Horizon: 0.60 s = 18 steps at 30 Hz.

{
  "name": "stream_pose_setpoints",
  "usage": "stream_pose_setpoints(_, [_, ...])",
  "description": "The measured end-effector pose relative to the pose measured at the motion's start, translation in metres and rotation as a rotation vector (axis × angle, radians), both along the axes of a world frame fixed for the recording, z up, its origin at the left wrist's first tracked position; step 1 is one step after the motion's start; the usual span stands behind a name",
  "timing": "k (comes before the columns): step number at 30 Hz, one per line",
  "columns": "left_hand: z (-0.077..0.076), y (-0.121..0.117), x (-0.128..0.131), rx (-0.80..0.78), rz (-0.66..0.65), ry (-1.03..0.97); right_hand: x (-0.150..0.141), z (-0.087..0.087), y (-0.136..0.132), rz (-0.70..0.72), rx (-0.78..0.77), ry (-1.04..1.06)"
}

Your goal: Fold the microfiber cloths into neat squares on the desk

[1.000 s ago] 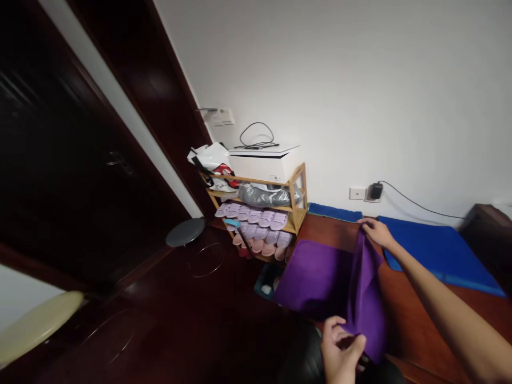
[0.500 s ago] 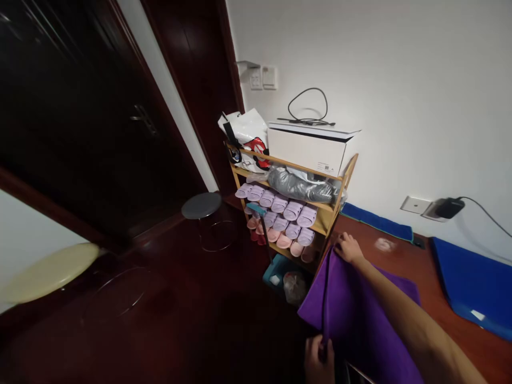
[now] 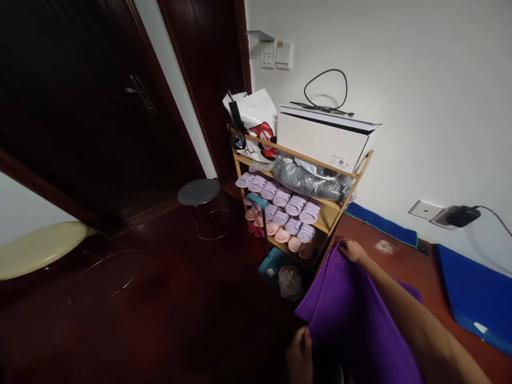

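Observation:
A purple cloth [image 3: 340,290] hangs in folds at the near left end of the reddish-brown wooden table [image 3: 412,266]. My right hand [image 3: 352,252] is closed on its upper edge, close to the shelf end of the table. Lower down, my left hand [image 3: 300,352] pinches the cloth's near left edge. Between the two hands the edge runs fairly straight. Part of the cloth lies behind my right forearm, with a purple corner showing beyond it on the table. The lower part of the cloth is in dark shadow.
A folded blue cloth [image 3: 476,288] and a narrow blue one [image 3: 380,224] lie by the wall. A wooden rack [image 3: 328,218] holds slippers, a white box [image 3: 320,138] and a bag [image 3: 256,120]. Beside it stands a teal bin [image 3: 276,261]; stools [image 3: 199,191] stand left.
My right hand has carried the cloth's edge left toward the rack, doubling the cloth over. My left hand has shifted left and down with its edge. The view has turned rightward objects further right.

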<state>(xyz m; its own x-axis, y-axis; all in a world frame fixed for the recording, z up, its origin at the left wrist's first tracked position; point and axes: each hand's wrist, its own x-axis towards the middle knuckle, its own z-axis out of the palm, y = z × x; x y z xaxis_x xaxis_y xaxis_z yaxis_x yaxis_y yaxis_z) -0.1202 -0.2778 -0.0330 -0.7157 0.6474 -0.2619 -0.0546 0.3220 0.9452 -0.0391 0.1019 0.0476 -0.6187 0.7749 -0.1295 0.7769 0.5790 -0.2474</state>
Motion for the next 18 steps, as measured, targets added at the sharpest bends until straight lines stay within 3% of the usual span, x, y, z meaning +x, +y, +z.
stream_pose_setpoints(4, [0.005,0.013,-0.011,0.065,0.178,0.133,0.002,-0.003,-0.002,-0.014,0.012,0.042])
stream_pose_setpoints(9, [0.000,0.024,-0.024,0.150,0.058,-0.172,0.001,-0.004,-0.002,-0.059,-0.007,0.106])
stream_pose_setpoints(12, [-0.007,0.022,-0.027,0.186,0.106,-0.252,0.001,-0.003,-0.001,-0.104,-0.049,0.164])
stream_pose_setpoints(15, [-0.005,0.017,-0.029,0.137,0.120,-0.119,0.003,0.004,-0.001,-0.135,-0.100,0.254])
stream_pose_setpoints(18, [0.005,0.012,-0.034,0.136,0.160,0.068,0.010,0.021,-0.001,-0.139,-0.137,0.366])
